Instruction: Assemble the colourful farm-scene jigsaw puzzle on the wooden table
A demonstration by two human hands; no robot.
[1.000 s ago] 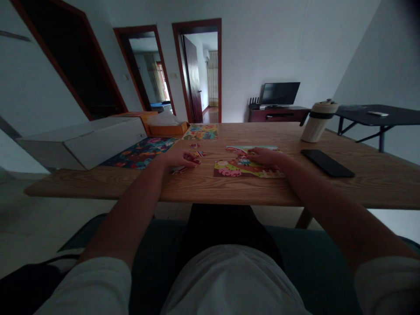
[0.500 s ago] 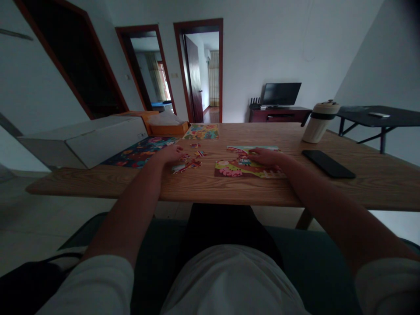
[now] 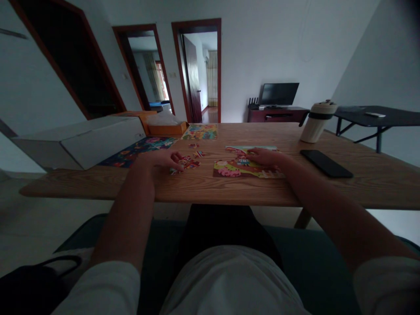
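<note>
My left hand (image 3: 164, 159) is at the left edge of a small heap of loose jigsaw pieces (image 3: 192, 162), its thumb and fingers apart and no piece visible between them. My right hand (image 3: 265, 157) lies over the right part of a partly assembled jigsaw puzzle (image 3: 229, 172), fingers stretched out and touching it. The puzzle has a green field, a pink shape at lower left and a figure near the middle; my hand covers some of it. Two more loose pieces, one of them a striped piece (image 3: 198, 154), lie behind the heap.
A dark patterned sheet (image 3: 121, 156) and a long white box (image 3: 82, 139) occupy the left side. Behind are an orange box (image 3: 168, 129) and a colourful picture sheet (image 3: 201, 132). To the right are a black phone (image 3: 326, 163) and a beige bottle (image 3: 315, 127).
My left hand has shifted left and slightly toward me, to the near side of the heap, with its thumb spreading. My right hand stays on the puzzle. The view has shifted slightly.
</note>
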